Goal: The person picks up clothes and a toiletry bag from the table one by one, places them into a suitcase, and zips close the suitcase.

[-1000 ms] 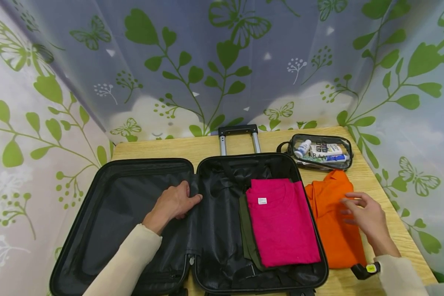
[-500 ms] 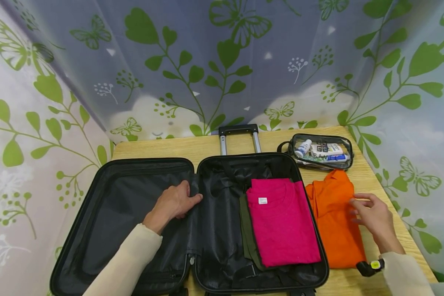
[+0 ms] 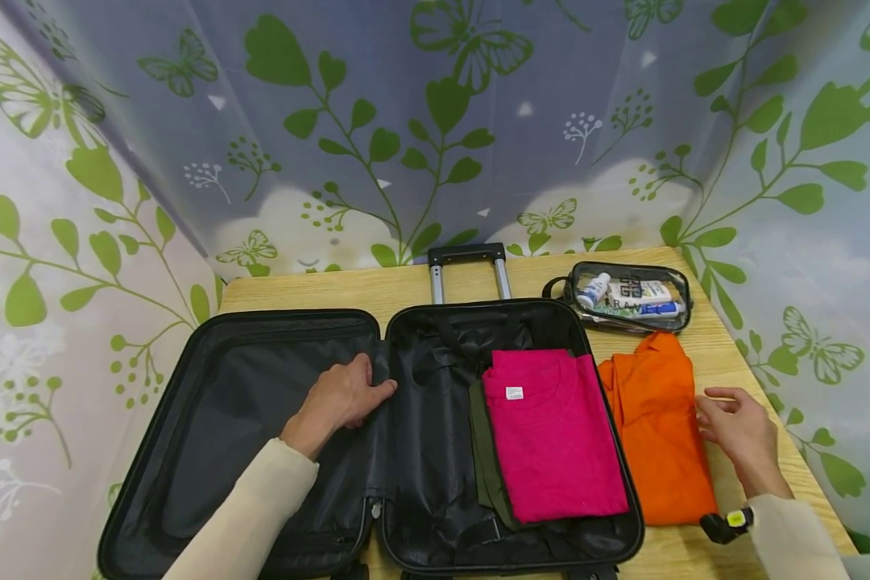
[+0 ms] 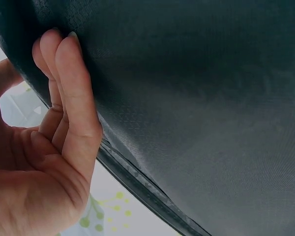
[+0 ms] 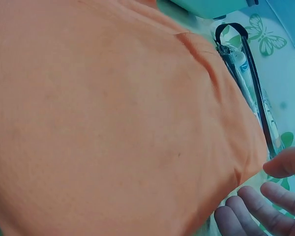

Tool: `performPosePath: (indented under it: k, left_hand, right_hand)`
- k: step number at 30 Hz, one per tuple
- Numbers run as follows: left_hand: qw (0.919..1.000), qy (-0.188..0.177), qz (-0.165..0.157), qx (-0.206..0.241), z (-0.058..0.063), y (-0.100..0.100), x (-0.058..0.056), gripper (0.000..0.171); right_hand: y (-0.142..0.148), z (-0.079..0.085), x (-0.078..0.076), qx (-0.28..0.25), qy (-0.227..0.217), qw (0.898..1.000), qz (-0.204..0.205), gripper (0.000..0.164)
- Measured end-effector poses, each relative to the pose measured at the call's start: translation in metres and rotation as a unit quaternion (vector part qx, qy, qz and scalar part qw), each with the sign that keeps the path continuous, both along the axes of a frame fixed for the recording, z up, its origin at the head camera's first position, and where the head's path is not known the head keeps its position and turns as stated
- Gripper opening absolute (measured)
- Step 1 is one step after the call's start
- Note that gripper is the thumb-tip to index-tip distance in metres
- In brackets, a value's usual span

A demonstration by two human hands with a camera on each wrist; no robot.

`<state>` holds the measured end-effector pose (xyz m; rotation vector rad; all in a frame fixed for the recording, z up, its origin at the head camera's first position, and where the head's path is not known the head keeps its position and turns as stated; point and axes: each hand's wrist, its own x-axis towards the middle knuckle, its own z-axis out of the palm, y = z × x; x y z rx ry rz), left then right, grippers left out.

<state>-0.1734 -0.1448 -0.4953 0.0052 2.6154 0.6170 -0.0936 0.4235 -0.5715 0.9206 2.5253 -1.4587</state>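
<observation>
A black suitcase [image 3: 435,451] lies spread on the table. My left hand [image 3: 342,392] rests at the inner edge of its left half, beside the hinge. In the left wrist view its fingers [image 4: 73,83] are nearly straight, fingertips against the dark lining [image 4: 201,98]. In the right half lies a folded pink T-shirt [image 3: 554,451] on top of a dark green garment [image 3: 484,451]. A folded orange garment [image 3: 663,451] is on the table to the right. My right hand [image 3: 741,431] is at its right edge, fingers loosely bent with nothing between them.
A clear toiletry bag [image 3: 629,298] with small bottles and tubes stands behind the orange garment. The suitcase's pull handle [image 3: 467,256] extends toward the back. Patterned curtains [image 3: 377,145] surround the wooden table [image 3: 319,292] on three sides.
My right hand has moved slightly to the right, from over the orange garment to its right edge. The left hand and the suitcase have stayed put.
</observation>
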Motion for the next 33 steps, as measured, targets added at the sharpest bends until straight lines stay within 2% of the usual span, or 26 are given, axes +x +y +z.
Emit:
performPosePath:
  k: [12,22,26,33]
  left_hand:
    - [1.0,0.004,0.008,0.004,-0.0025,-0.0017,0.0025,0.043]
    - [0.9985,-0.009,0.032,0.044,-0.0035,-0.0022,0.0032,0.045]
    - [0.9973,-0.01,0.041,0.061,-0.0047,-0.0013,0.0041,0.051]
    - [0.9953,0.004,0.049,0.083,-0.0053,-0.001,0.0063,0.07]
  right_hand:
    - [0.0026,-0.0055,0.0,0.013,-0.019,0.999,0.021,0.065]
    - [0.0031,-0.0067,-0.001,-0.005,-0.04,0.999,0.02,0.071]
    - [0.0015,-0.0056,-0.0001,-0.005,-0.051,0.998,0.023,0.072]
    - [-0.0007,-0.0016,-0.0015,-0.005,-0.058,0.998,0.032,0.073]
